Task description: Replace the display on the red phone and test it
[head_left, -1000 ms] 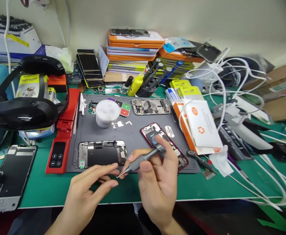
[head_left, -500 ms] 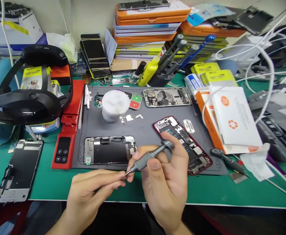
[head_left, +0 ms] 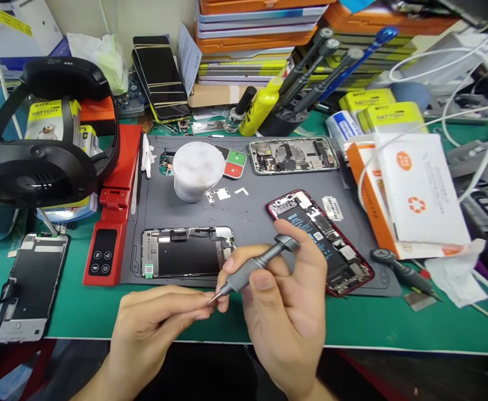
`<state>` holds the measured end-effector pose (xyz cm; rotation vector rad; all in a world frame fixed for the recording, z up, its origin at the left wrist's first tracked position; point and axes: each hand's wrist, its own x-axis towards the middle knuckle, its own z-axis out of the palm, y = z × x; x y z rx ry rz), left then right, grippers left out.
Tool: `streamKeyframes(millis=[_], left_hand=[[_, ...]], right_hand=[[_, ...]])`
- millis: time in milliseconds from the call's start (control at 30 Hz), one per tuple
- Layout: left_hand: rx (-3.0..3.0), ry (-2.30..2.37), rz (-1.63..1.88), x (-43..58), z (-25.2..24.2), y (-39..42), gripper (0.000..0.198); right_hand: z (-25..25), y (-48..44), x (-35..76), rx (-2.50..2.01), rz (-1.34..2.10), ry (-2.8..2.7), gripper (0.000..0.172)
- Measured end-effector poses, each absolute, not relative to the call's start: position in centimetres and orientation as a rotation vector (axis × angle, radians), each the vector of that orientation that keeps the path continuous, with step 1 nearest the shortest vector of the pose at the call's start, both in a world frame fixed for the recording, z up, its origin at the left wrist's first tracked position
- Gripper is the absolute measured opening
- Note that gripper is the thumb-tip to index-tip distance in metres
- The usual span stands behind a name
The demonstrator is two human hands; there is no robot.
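My right hand (head_left: 283, 312) grips a grey precision screwdriver (head_left: 244, 274), its cap near my index finger and its tip slanting down to the left. With thumb and forefinger pinched together, my left hand (head_left: 156, 326) meets that tip; whatever lies between those fingertips is too small to make out. Behind my hands, a detached phone screen (head_left: 189, 253) lies inner side up on the grey mat (head_left: 244, 223). Partly covered by my right hand, an opened red-framed phone (head_left: 339, 250) shows its battery and boards.
A white tub (head_left: 197, 170) and another opened phone (head_left: 294, 156) sit farther back on the mat. Left are a red tool with a button panel (head_left: 104, 253), a black headset (head_left: 60, 161) and another screen (head_left: 30, 289). Right lie a second screwdriver (head_left: 406, 273) and a white box (head_left: 423, 189).
The camera view has shifted slightly, so the bench items appear a little displaced. Both hands keep nearly the same pose, the screwdriver tip still at my left fingertips.
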<state>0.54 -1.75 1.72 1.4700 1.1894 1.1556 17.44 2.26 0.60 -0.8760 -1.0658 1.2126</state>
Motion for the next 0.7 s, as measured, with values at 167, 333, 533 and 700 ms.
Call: streamKeyframes(millis=[167, 333, 533, 700], left_hand=[[1.478, 1.185, 1.150, 0.42, 1.49, -2.00, 0.035], [1.491, 1.174, 1.166, 0.41, 1.51, -2.00, 0.034], [1.525, 1.165, 1.204, 0.56, 1.65, -1.78, 0.031], [1.515, 1.168, 1.213, 0.62, 1.59, -1.88, 0.032]], right_hand=[[1.03, 2.09, 17.34, -0.883, 1.286, -0.993, 0.039], [1.23, 2.25, 17.31, -0.842, 1.342, -0.952, 0.037], [1.32, 2.52, 17.38, -0.815, 1.433, -0.899, 0.034], [1.30, 2.50, 17.40, -0.828, 1.448, -0.896, 0.034]])
